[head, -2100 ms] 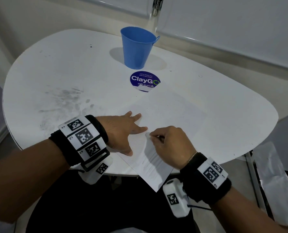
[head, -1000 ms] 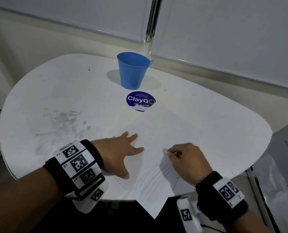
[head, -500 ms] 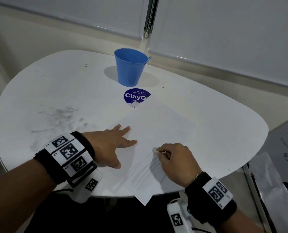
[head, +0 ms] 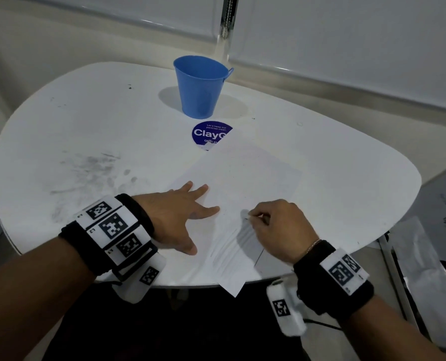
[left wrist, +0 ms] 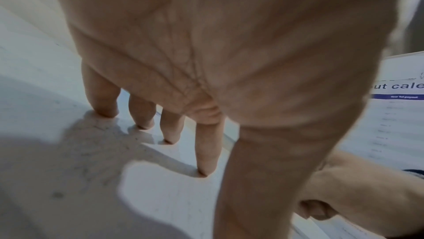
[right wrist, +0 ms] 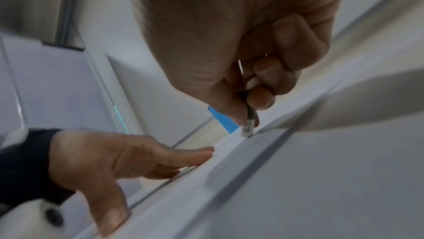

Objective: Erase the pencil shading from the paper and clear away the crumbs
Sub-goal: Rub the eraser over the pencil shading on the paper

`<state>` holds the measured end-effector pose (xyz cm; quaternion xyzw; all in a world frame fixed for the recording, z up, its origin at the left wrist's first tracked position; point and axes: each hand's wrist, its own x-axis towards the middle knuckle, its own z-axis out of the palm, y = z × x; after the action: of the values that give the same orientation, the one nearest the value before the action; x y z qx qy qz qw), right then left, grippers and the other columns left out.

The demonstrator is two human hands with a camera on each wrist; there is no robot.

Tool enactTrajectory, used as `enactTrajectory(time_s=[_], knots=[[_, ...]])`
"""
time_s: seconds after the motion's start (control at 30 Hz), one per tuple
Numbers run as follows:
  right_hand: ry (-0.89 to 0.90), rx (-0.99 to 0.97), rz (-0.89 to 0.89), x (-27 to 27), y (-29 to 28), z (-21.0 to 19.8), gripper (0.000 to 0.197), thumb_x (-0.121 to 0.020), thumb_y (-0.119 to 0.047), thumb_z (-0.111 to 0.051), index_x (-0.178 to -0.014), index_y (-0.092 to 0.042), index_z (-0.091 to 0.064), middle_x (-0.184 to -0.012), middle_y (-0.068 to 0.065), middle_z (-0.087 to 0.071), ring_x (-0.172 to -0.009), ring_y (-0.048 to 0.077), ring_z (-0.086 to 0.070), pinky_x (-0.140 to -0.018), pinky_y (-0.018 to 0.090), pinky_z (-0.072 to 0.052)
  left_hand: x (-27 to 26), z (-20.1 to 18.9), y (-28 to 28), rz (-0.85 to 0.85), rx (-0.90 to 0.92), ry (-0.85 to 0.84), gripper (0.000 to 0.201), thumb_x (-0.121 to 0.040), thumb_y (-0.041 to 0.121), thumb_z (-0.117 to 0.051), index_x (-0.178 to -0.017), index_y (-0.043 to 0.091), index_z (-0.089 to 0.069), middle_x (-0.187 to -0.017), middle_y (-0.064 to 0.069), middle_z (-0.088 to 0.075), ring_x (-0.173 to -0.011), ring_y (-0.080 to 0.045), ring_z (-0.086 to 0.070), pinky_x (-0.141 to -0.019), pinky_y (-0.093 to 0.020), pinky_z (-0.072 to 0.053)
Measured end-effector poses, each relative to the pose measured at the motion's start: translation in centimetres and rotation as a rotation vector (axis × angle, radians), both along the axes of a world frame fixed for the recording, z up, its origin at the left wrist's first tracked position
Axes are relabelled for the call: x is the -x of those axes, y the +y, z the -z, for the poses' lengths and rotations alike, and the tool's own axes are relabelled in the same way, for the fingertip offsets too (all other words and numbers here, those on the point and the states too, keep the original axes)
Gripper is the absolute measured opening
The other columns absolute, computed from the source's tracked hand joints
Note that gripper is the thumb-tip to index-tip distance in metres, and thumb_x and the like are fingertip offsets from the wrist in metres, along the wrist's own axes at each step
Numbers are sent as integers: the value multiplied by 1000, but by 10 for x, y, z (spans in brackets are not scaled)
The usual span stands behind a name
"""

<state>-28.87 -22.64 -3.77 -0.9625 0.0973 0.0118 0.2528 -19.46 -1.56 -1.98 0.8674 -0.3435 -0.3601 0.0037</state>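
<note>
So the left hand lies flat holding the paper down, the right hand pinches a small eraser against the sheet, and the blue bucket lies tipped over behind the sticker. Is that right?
One thing is wrong: the bucket stands upright, open end up, as the head view shows. The rest holds: the left hand lies flat on the paper, the right hand pinches the eraser against it, and the bucket is behind the sticker.

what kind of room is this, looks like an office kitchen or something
Probably an office pantry or break area. A round sticker on the white table reads "Let's keep our pantries clean". A blue bucket stands behind it, and roller blinds cover the windows behind.
</note>
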Motion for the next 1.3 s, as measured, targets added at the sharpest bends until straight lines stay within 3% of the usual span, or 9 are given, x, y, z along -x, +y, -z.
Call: enactTrajectory(time_s=[0.1, 0.2, 0.33, 0.6, 0.7, 0.83, 1.0, 1.2, 1.3], knots=[[-5, -10, -67, 8, 12, 3, 16, -90, -26, -61, -92, -21, -76, -79, -10, -72, -75, 12, -65, -73, 30, -53, 0, 1, 1, -7, 3, 2, 92, -90, 47, -69, -153, 58, -2, -160, 21, 29, -150, -7, 26, -127, -42, -7], [78, -57, -218, 20, 33, -2, 14, -91, -25, -61, -91, -22, -75, -56, -18, -51, -58, 0, -50, -65, 23, -44, -1, 2, 0, -9, 6, 9, 93, -89, 48, -69, -152, 59, -2, -160, 21, 29, -150, -8, 26, -126, -44, -9], [19, 18, -29, 3, 2, 0, 17, -93, -24, -59, -97, -21, -76, -72, -12, -63, -74, 14, -63, -71, 27, -50, -3, 5, 1, -4, -6, -5, 93, -89, 49, -68, -152, 59, -1, -160, 21, 30, -149, -6, 27, -126, -45, -8], [66, -93, -103, 6, 5, 5, 11, -91, -27, -66, -85, -26, -75, -49, -21, -50, -53, -1, -51, -54, 11, -34, -2, 3, 0, 6, -28, -16, 92, -90, 50, -67, -153, 57, 0, -161, 20, 28, -149, -6, 26, -126, -46, -9], [20, -59, -23, 0, -4, 7, 13, -92, -25, -64, -88, -24, -76, -60, -21, -55, -60, 2, -55, -55, 13, -35, -3, 6, 0, 3, -22, -16, 93, -89, 50, -68, -153, 57, -1, -161, 19, 28, -149, -7, 26, -126, -46, -11], [44, -66, -148, 15, 19, 12, 12, -90, -24, -66, -93, -24, -77, -50, -23, -47, -53, -4, -51, -57, 8, -34, -4, 7, -1, 1, -15, -7, 93, -89, 49, -69, -153, 57, -2, -161, 20, 28, -149, -6, 26, -126, -44, -10], [-9, -21, -7, -1, -7, 4, 13, -90, -23, -64, -91, -21, -78, -82, -8, -72, -78, 11, -66, -67, 19, -44, -4, 7, 0, 6, -21, -6, 93, -89, 49, -68, -154, 56, -2, -162, 18, 28, -149, -7, 27, -126, -47, -9], [65, -32, -156, 15, 19, 4, 15, -91, -20, -62, -85, -20, -75, -51, -18, -48, -54, -1, -50, -58, 16, -38, -7, 11, 1, 10, -22, -11, 95, -86, 52, -71, -152, 60, -3, -162, 21, 26, -149, -4, 25, -126, -48, -11], [9, -15, -49, 2, -5, 5, 13, -91, -21, -63, -89, -20, -76, -66, -19, -59, -64, 0, -57, -57, 10, -36, -6, 11, 1, 16, -23, -23, 94, -86, 52, -70, -152, 60, -3, -162, 21, 26, -149, -4, 25, -126, -48, -13]])
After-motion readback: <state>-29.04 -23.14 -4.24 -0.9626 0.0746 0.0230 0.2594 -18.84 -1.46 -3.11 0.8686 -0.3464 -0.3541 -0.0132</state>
